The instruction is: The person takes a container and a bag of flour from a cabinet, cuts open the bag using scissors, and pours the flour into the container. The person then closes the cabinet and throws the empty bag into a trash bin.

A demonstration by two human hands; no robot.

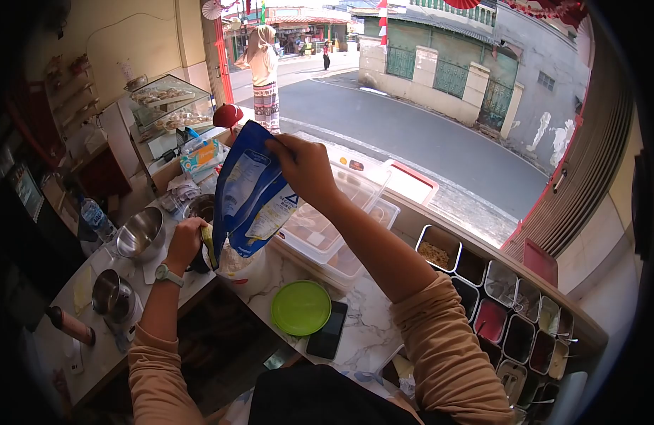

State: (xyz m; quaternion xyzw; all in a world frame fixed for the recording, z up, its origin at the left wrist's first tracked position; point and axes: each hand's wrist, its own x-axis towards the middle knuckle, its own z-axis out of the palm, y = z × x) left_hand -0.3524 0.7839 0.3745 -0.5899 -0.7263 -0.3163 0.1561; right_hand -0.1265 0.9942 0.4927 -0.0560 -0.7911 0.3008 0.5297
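Note:
A blue bag (243, 191) with printed labels hangs tilted over a white tub (250, 275) that holds pale powder. My right hand (307, 166) grips the bag's upper corner, fingers closed on it. Lower down on the left, my left hand (187, 241), with a watch on the wrist, is closed at the bag's lower edge, by a yellowish-green part. The bag hides part of the tub's opening. In front of the tub lies a green round lid (300, 307), partly over a dark flat device (327, 331).
Steel bowls (140, 234) and a water bottle (97, 216) stand at left. Clear plastic boxes (341, 248) are behind the tub. Several topping containers (491, 320) line the right. A person (264, 78) stands outside near a glass display case (169, 106).

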